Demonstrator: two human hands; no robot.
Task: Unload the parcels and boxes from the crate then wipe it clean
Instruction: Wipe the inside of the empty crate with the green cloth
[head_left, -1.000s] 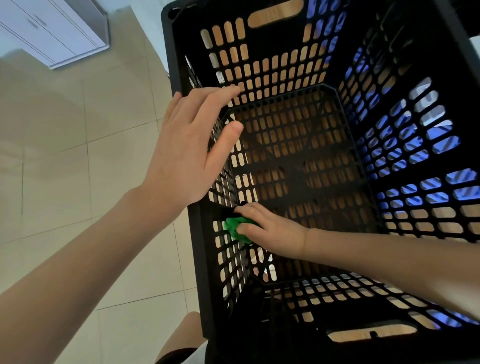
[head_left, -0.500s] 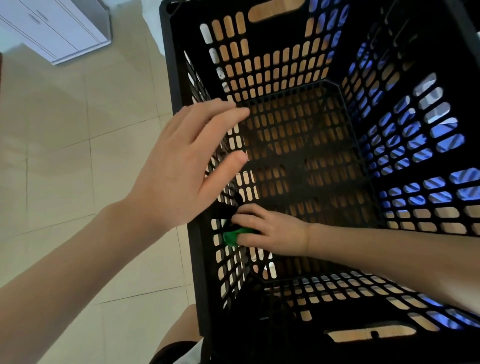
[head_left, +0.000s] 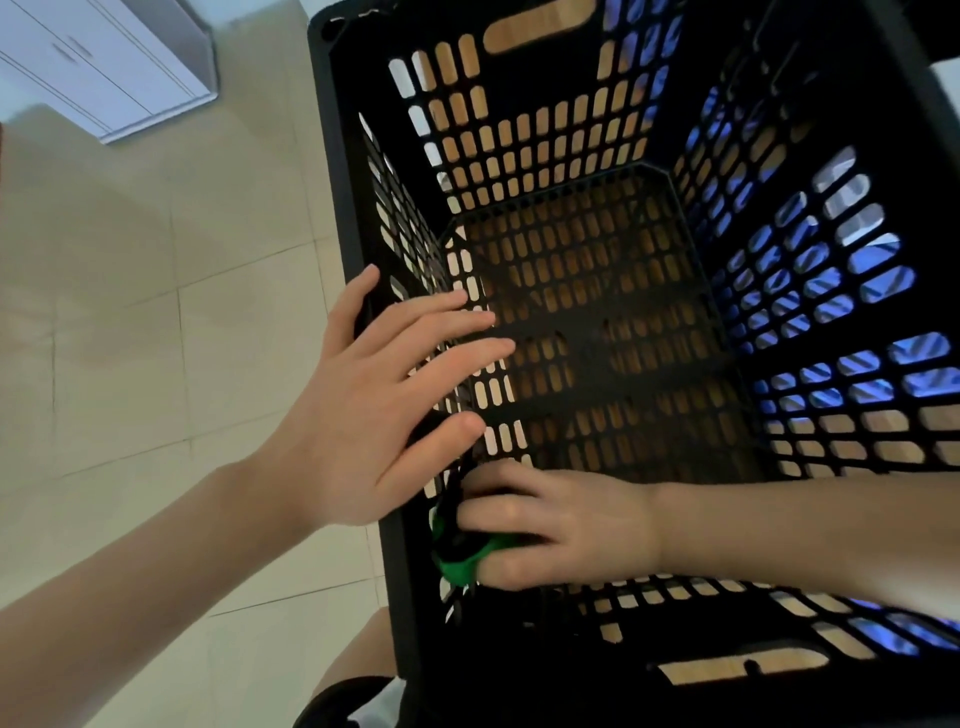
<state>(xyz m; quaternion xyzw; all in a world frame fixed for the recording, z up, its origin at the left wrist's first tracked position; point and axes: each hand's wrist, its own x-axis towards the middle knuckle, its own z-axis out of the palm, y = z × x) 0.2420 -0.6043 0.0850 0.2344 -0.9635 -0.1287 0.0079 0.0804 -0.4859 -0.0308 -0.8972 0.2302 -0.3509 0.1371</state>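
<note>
black slatted crate (head_left: 353, 218) stands on pale floor tiles (head_left: 156, 322), nothing lying inside. left hand (head_left: 374, 415) lies flat across its left rim, fingers straight and spread. right hand (head_left: 561, 525), inside, grips a green cloth (head_left: 460, 564) against the left wall, low down.

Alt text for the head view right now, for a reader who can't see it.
Looking down into a black slotted crate, the right hand holds a green cloth against the inside of its left wall, near the closest corner. The left hand is spread open over that wall's rim. No parcels are inside.
</note>
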